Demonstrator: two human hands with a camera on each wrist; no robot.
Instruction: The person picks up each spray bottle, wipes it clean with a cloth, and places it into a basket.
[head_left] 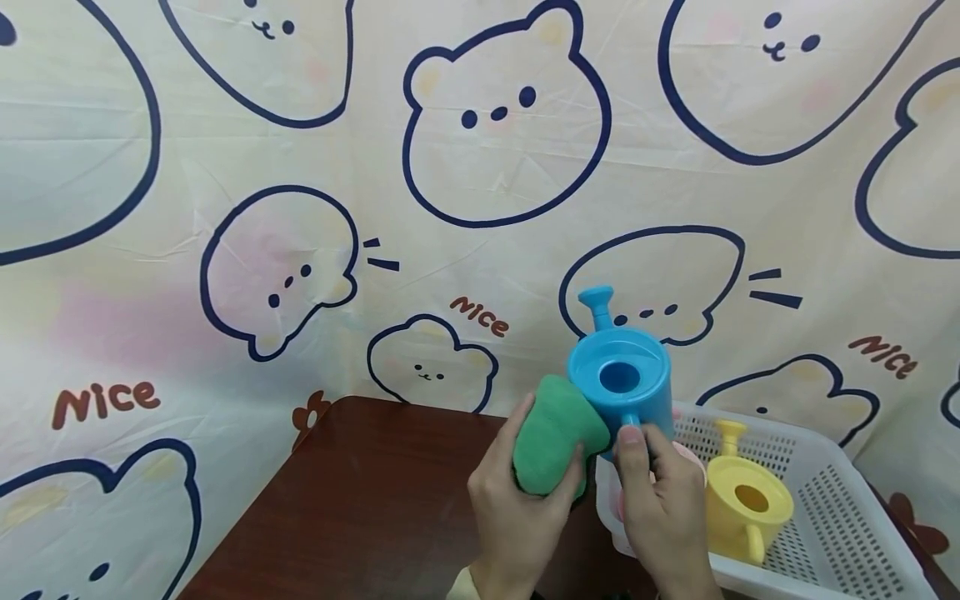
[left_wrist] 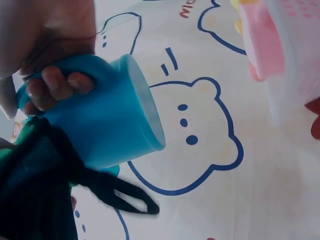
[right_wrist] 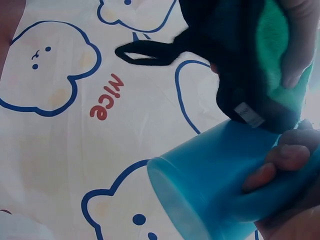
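Note:
My right hand grips a blue toy watering can by its handle, up off the table. The can's top, with its round hole, is turned to the head camera, and its spout points away. In my left hand is a soft green cleaning pad, held between thumb and fingers against the can's left side. The right wrist view shows the pad's dark back with a small label and a hanging loop. In the left wrist view the can's pale underside rim shows.
At the right of the brown table stands a white perforated basket. It holds a yellow watering can and a pink item partly hidden behind my right hand. A cloth printed with cartoon bears hangs behind the table.

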